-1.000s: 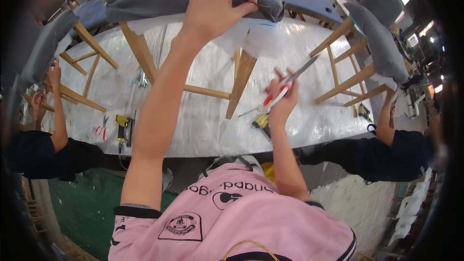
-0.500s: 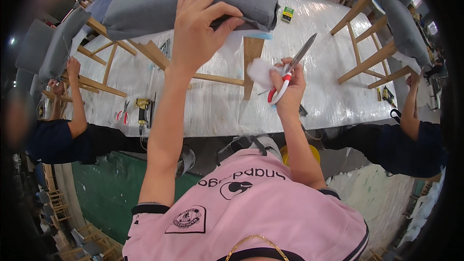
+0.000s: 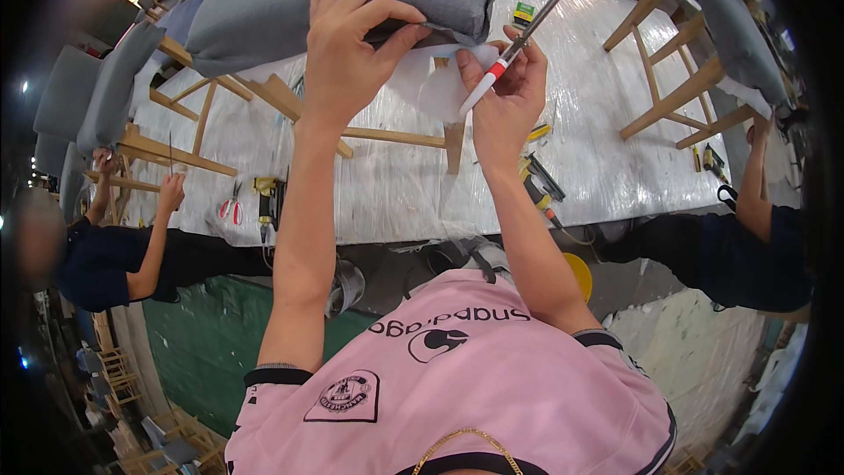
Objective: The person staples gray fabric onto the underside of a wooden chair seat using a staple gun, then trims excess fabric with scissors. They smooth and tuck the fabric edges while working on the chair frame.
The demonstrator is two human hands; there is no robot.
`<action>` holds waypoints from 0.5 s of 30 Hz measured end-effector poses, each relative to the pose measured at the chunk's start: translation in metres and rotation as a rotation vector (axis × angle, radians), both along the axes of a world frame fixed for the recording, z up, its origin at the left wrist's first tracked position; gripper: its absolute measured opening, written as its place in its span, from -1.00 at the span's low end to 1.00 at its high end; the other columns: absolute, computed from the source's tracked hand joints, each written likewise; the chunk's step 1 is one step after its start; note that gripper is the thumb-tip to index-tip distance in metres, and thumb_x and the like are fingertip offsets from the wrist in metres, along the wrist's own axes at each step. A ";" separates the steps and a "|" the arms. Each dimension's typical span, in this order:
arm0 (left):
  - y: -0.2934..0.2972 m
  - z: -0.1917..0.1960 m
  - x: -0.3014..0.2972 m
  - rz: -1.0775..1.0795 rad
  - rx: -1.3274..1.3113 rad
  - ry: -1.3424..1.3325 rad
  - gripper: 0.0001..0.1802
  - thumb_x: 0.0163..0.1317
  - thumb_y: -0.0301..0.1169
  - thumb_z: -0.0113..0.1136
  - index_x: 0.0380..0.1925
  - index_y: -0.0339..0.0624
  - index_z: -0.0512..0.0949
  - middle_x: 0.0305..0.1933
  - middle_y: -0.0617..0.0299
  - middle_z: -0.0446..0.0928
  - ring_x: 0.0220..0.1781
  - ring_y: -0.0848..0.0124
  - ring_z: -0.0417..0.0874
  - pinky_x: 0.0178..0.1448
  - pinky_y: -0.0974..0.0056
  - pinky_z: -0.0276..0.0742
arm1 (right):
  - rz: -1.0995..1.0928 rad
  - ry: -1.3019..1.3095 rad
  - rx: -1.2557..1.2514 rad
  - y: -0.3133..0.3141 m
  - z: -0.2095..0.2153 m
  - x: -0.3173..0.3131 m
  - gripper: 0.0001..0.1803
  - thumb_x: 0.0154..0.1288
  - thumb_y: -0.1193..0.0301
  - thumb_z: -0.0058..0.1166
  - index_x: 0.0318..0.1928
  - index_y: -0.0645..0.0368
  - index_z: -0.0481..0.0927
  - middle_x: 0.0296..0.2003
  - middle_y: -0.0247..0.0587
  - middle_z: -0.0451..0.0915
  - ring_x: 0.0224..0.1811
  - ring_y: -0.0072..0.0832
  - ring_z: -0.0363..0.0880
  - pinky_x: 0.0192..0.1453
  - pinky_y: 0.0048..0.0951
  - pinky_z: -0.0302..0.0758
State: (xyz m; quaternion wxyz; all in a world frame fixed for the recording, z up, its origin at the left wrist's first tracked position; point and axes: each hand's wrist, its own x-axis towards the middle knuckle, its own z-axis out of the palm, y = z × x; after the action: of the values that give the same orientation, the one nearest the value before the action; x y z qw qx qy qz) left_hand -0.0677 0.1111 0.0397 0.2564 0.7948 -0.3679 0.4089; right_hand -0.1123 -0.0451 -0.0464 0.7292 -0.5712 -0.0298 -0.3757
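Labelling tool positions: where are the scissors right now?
Head view, upper centre-right: the scissors are in the right hand, blades pointing up-right beside the grey cushion that the left hand grips.

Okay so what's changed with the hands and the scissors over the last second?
The right hand has carried the red-handled scissors up and leftward to the edge of the grey cushion, beside the white padding. The left hand, flat on the cushion before, now pinches the grey fabric at that edge. The scissors stay in the right hand, and the cushion stays on the wooden frame.
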 end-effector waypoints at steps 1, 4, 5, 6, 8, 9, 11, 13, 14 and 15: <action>0.001 0.000 0.000 0.002 0.001 -0.001 -0.86 0.05 -0.32 0.52 -0.38 0.00 0.76 0.30 0.29 0.62 0.49 0.06 0.41 0.61 -0.13 0.00 | -0.030 -0.009 -0.012 0.003 0.000 -0.001 -0.42 0.23 0.56 0.41 0.23 0.20 0.44 -0.18 -0.30 0.61 -0.22 -0.65 0.58 -0.16 -0.60 0.52; 0.000 0.002 -0.001 0.003 -0.005 0.008 -0.86 0.04 -0.33 0.53 -0.38 -0.01 0.75 0.31 0.29 0.62 0.49 0.06 0.41 0.61 -0.13 0.00 | -0.003 0.045 0.039 0.005 -0.003 -0.002 -0.47 0.23 0.59 0.36 0.18 0.21 0.47 -0.22 -0.31 0.63 -0.26 -0.66 0.58 -0.19 -0.59 0.52; -0.001 0.003 -0.002 0.000 -0.006 0.013 -0.86 0.04 -0.34 0.53 -0.38 -0.01 0.75 0.31 0.29 0.62 0.49 0.06 0.41 0.61 -0.13 0.00 | 0.002 0.037 0.005 0.006 -0.006 -0.003 -0.49 0.22 0.59 0.36 0.17 0.22 0.48 -0.23 -0.31 0.63 -0.27 -0.67 0.57 -0.20 -0.59 0.52; 0.000 0.002 -0.003 0.000 -0.005 0.014 -0.86 0.04 -0.34 0.53 -0.38 -0.01 0.75 0.31 0.29 0.62 0.49 0.06 0.41 0.61 -0.13 0.00 | 0.006 0.029 -0.030 0.009 -0.010 -0.005 -0.51 0.21 0.60 0.35 0.15 0.23 0.49 -0.25 -0.31 0.64 -0.28 -0.68 0.56 -0.21 -0.60 0.51; 0.000 0.002 0.000 -0.006 -0.002 0.011 -0.86 0.04 -0.35 0.53 -0.38 -0.02 0.76 0.31 0.29 0.61 0.49 0.06 0.41 0.61 -0.13 0.00 | 0.036 0.056 -0.064 0.014 -0.019 -0.007 -0.53 0.19 0.60 0.35 0.11 0.25 0.50 -0.26 -0.31 0.65 -0.29 -0.69 0.55 -0.21 -0.60 0.50; 0.000 0.001 0.000 -0.003 0.004 0.008 -0.86 0.05 -0.34 0.53 -0.38 -0.01 0.76 0.31 0.30 0.61 0.49 0.07 0.41 0.61 -0.13 0.00 | 0.063 0.092 -0.064 0.016 -0.024 -0.012 -0.53 0.18 0.60 0.35 0.10 0.26 0.51 -0.27 -0.31 0.65 -0.30 -0.70 0.55 -0.21 -0.61 0.50; 0.001 0.001 0.001 0.007 0.016 0.002 -0.86 0.05 -0.34 0.53 -0.38 -0.01 0.76 0.31 0.30 0.61 0.49 0.08 0.41 0.62 -0.13 0.00 | 0.109 0.205 -0.082 0.016 -0.037 -0.021 -0.53 0.17 0.59 0.36 0.10 0.28 0.51 -0.27 -0.31 0.65 -0.28 -0.70 0.55 -0.20 -0.62 0.50; 0.001 0.001 0.001 0.008 0.019 0.003 -0.87 0.05 -0.35 0.52 -0.38 0.00 0.76 0.32 0.31 0.61 0.50 0.09 0.41 0.62 -0.13 0.01 | 0.146 0.221 -0.068 0.010 -0.061 -0.027 -0.51 0.18 0.58 0.35 0.13 0.27 0.51 -0.27 -0.31 0.65 -0.28 -0.70 0.55 -0.19 -0.63 0.50; 0.001 0.001 0.001 0.008 0.018 0.004 -0.87 0.05 -0.35 0.52 -0.38 0.01 0.76 0.32 0.31 0.61 0.50 0.09 0.40 0.62 -0.13 0.01 | 0.165 0.230 -0.064 0.004 -0.072 -0.032 -0.50 0.18 0.58 0.35 0.14 0.26 0.51 -0.26 -0.31 0.66 -0.28 -0.70 0.55 -0.19 -0.63 0.50; 0.001 0.001 0.001 0.012 0.029 0.000 -0.87 0.05 -0.35 0.52 -0.38 0.01 0.76 0.32 0.32 0.60 0.50 0.09 0.40 0.62 -0.13 0.01 | 0.199 0.312 -0.078 -0.007 -0.080 -0.042 -0.52 0.23 0.61 0.34 0.15 0.18 0.51 -0.25 -0.42 0.57 -0.24 -0.70 0.52 -0.15 -0.61 0.48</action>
State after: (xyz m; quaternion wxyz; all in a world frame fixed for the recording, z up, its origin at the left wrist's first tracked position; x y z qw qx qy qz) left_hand -0.0666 0.1122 0.0403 0.2426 0.8005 -0.3691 0.4051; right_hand -0.1546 -0.0524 -0.1261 0.7360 -0.6444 0.0127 -0.2071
